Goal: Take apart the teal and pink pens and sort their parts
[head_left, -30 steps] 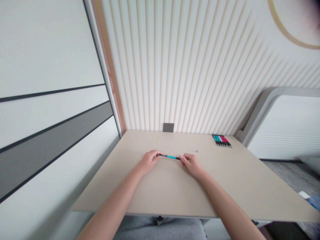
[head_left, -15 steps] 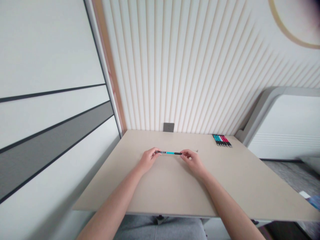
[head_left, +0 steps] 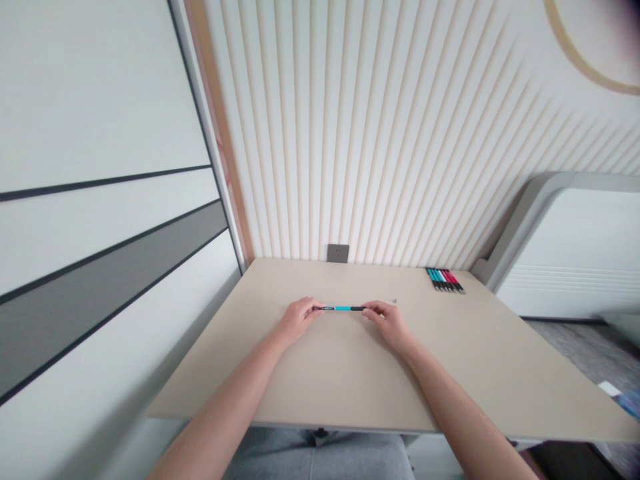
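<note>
A thin teal and black pen [head_left: 341, 308] is held level just above the beige table [head_left: 350, 373], at its middle. My left hand [head_left: 297, 319] pinches the pen's left end with closed fingers. My right hand [head_left: 388, 321] pinches the right end the same way. Both forearms reach in from the near edge.
A row of several teal, red and black pens [head_left: 444, 279] lies at the table's back right. A grey wall socket [head_left: 338, 253] sits on the ribbed wall behind. A tiny dark speck [head_left: 395, 301] lies by my right hand. A white cabinet [head_left: 570, 253] stands at the right.
The pen's right end rose from a tilt to level, and my right hand moved slightly up and right. The pen now looks longer between my hands.
</note>
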The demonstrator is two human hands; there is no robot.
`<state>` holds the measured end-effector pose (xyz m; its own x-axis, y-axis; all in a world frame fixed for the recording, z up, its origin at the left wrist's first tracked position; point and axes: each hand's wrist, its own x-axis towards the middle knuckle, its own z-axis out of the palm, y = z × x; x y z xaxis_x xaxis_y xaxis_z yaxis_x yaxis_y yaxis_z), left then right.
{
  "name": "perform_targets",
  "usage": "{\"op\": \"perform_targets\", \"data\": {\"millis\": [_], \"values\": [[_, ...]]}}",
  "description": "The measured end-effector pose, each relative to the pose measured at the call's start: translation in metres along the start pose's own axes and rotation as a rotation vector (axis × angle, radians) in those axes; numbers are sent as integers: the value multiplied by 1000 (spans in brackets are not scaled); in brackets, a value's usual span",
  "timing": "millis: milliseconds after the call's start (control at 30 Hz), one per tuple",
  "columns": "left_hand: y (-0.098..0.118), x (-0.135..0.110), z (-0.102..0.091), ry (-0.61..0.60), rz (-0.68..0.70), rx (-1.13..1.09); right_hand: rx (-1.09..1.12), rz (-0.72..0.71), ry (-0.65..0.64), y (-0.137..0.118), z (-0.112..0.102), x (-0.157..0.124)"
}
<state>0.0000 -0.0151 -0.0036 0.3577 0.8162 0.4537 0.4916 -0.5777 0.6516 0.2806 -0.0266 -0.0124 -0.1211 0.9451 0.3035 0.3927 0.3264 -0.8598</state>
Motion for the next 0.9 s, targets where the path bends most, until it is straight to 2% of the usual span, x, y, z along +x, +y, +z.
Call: {"op": "perform_targets", "data": {"millis": [200, 300, 533, 667, 833, 900], "values": [[4, 0, 2, -15, 11, -4, -24, 49, -77, -3, 6, -2], [5, 2, 3, -3, -7, -7, -20, 73, -70, -4, 7, -2], [6, 2, 0, 28, -49, -8, 13, -122, 34, -9, -1, 1], [7, 2, 1, 27, -48, -13, -60, -90, 14, -6, 0, 1], [9, 1, 3, 4, -45, -18, -141, 21, -38, -3, 1, 0], [9, 1, 3, 2, -51, -19, -145, 9, -37, -4, 1, 0]]}}
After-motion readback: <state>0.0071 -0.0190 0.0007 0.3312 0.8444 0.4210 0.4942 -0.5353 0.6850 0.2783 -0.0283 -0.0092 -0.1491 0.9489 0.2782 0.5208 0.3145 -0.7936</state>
